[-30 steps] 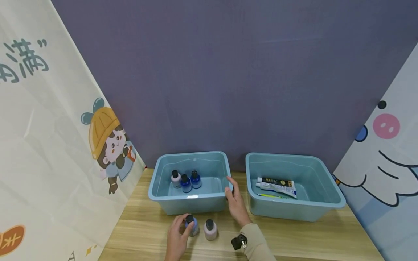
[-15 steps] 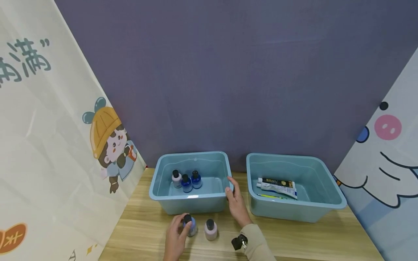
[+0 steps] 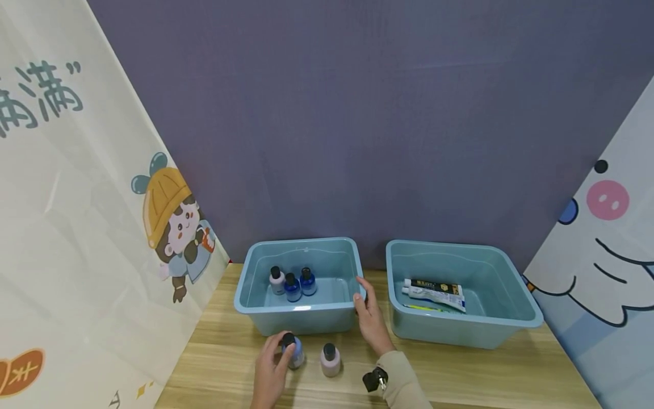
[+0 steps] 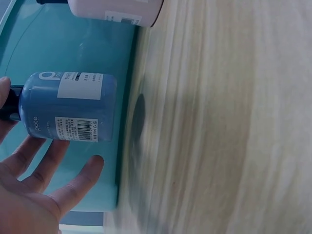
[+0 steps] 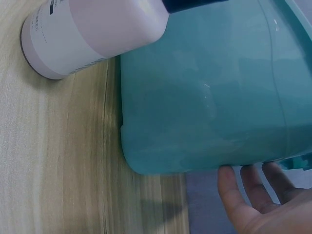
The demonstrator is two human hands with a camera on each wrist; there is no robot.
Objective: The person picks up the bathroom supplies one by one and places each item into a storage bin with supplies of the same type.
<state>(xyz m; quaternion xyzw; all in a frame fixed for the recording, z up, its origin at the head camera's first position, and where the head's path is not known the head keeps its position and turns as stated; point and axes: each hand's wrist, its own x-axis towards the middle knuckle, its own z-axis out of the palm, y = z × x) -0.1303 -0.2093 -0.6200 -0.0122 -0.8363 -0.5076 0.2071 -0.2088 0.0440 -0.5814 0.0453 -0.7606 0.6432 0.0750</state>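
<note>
My left hand [image 3: 271, 363] pinches the black cap of a small blue bottle [image 3: 294, 353] in front of the left bin. In the left wrist view the bottle [image 4: 68, 107] shows a white barcode label, and its shadow lies apart from it on the wood. My right hand [image 3: 373, 321] grips the light-blue plastic bin [image 3: 301, 321] at its right front corner; the right wrist view has the fingertips [image 5: 226, 178] against the bin's side. A pale pink bottle [image 3: 330, 363] with a black cap stands on the table between the hands.
Inside the left bin stand two dark blue bottles [image 3: 293, 291] and a pale pink one [image 3: 277, 283]. A second light-blue bin [image 3: 460, 329] to the right holds toothpaste tubes [image 3: 434, 292] and a yellow-green stick [image 3: 421, 308]. Behind the wooden table [image 3: 214, 352] rises a purple-grey wall [image 3: 327, 125].
My left hand has shifted a little to the left with the blue bottle, away from the pink bottle. The right hand stays at the bin's corner.
</note>
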